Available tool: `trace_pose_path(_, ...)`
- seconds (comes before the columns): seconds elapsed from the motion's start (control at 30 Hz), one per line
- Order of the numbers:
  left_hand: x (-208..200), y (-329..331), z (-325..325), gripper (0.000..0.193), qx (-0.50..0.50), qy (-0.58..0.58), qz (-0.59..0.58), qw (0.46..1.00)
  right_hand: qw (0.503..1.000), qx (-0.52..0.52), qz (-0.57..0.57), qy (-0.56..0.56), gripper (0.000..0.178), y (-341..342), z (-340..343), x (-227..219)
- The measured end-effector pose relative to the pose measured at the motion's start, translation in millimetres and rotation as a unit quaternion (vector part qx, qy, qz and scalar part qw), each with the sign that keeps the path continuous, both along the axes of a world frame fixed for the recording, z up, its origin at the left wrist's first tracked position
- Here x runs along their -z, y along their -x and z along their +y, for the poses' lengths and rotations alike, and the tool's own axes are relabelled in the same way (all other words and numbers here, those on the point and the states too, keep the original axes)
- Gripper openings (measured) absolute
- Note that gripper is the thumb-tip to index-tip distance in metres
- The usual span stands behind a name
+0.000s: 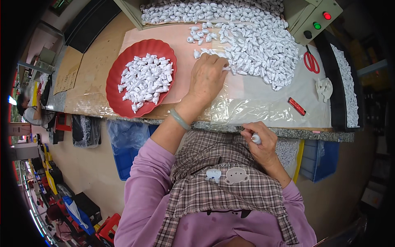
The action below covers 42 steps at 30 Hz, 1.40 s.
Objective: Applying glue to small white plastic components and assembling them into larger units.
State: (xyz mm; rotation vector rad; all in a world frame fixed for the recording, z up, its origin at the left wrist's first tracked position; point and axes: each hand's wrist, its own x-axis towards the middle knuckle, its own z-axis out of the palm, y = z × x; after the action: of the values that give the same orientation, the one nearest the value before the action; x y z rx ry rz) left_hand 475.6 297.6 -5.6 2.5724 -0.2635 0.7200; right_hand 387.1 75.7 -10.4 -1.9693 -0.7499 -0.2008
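Left hand [209,78] rests palm-down, fingers curled into the pile of small white plastic parts [259,45] on the table [94,78]; right hand [260,142] pinches 1 white part [256,138].

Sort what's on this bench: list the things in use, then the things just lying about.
In use:
left hand on the pile of white parts
right hand holding one white part
red plate of white parts

Lying about:
red scissors
small red tool
white cloth
control box

Bright, even overhead light, glare on the plastic sheet [263,109], dark fisheye-bent edges.
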Motion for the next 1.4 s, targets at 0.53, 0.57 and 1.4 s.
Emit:
trace_pose_path(0.53,-9.9,87.0,-25.4,0.032,0.18,0.652,0.355,0.645,0.936,-0.019,0.278,-0.216,0.027,-12.2,-14.6,-3.0)
trace_pose_path(0.57,-8.3,88.7,-25.3,0.032,0.179,0.653,0.356,0.644,0.936,-0.02,0.279,-0.215,0.027,-12.7,-16.4,-2.0)
trace_pose_path(1.4,-5.9,101.5,-30.3,0.021,0.184,0.784,0.381,0.454,0.85,0.051,0.352,-0.387,0.025,-19.9,-26.9,-8.9)
